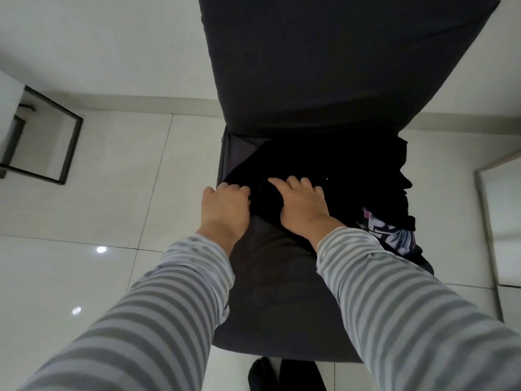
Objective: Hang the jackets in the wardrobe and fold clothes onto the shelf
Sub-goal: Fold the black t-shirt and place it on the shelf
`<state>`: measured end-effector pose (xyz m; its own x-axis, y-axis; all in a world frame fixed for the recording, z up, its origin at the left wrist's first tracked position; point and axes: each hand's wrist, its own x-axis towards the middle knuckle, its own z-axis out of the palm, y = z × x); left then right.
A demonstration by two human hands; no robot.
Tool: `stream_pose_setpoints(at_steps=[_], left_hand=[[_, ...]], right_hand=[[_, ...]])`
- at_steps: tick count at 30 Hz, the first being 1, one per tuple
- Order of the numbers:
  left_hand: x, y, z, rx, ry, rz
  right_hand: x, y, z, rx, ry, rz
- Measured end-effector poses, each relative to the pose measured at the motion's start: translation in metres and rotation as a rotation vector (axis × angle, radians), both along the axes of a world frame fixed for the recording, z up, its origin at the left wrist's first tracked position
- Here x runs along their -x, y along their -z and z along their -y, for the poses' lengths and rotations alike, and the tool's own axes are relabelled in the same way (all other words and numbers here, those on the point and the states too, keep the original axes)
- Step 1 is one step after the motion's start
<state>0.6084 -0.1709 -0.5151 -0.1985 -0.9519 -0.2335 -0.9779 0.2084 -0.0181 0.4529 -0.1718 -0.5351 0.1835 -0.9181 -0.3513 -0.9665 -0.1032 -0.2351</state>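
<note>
A black garment (338, 170) lies bunched on the seat of a dark grey chair (276, 292), against the backrest. My left hand (225, 210) grips the garment's near left edge with curled fingers. Beside it, my right hand (301, 204) rests on the black cloth with its fingers bent down into the fabric. A patterned black, white and pink garment (389, 235) lies under the black one at the seat's right side.
The chair's tall backrest (338, 66) fills the top middle. White glossy floor tiles surround the chair. A black metal frame (67, 142) stands at the left. A pale frame or door edge (485, 221) runs down the right. Dark shoes (259, 373) show at the bottom.
</note>
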Motion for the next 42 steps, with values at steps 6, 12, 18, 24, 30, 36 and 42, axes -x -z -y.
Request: stream_pose_setpoints(at_steps=[6,12,18,24,30,36,42], left_hand=[[0.002,-0.013,-0.007,0.197,-0.126,-0.388],[0.009,-0.028,-0.008,0.092,-0.323,-0.789],[0.022,-0.017,-0.024,-0.058,-0.271,-0.796],[0.039,-0.017,-0.046,-0.11,0.053,-0.754],[0.06,-0.075,-0.05,0.108,-0.018,-0.934],[0.067,-0.167,-0.017,0.069,0.017,-0.83],[0.092,-0.273,-0.024,-0.191,0.17,-0.893]], right_hand=[[0.003,0.003,-0.019,0.109,0.012,0.062],[0.008,0.001,-0.027,0.1,0.187,0.289],[0.01,-0.011,-0.013,0.063,0.837,0.821],[0.021,-0.042,-0.012,-0.485,1.164,1.466],[0.042,-0.101,-0.014,-0.447,1.037,1.335],[0.073,-0.212,-0.024,-0.321,0.578,0.799],[0.1,-0.369,-0.049,-0.293,0.344,0.544]])
